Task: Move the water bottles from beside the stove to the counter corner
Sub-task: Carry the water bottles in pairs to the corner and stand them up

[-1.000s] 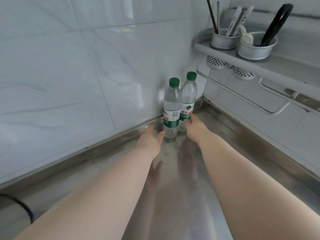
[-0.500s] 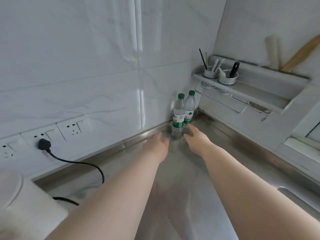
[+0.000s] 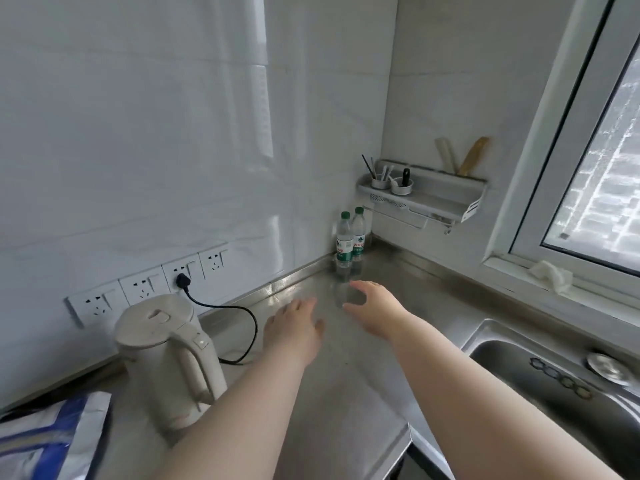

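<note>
Water bottles [image 3: 350,241], two, green caps, stand upright side by side in far corner of steel counter [image 3: 346,393], below wall rack [image 3: 426,199]. Over counter, just near of bottles and touching neither, hover left hand [image 3: 294,323] and right hand [image 3: 375,304]; fingers of both relaxed, loosely apart, gripping nothing. Kettle [image 3: 166,358] near left, sink [image 3: 554,393] near right. Placing step looks done. Stove out of view, so cannot tell whether more bottles wait there. Next move calls for drawing hands clear without knocking the pair.

Glossy white tiled walls [image 3: 138,133] meet in the corner, daylight floods through the window [image 3: 595,168] on the right, steel counter [image 3: 346,393] gleaming below.
</note>
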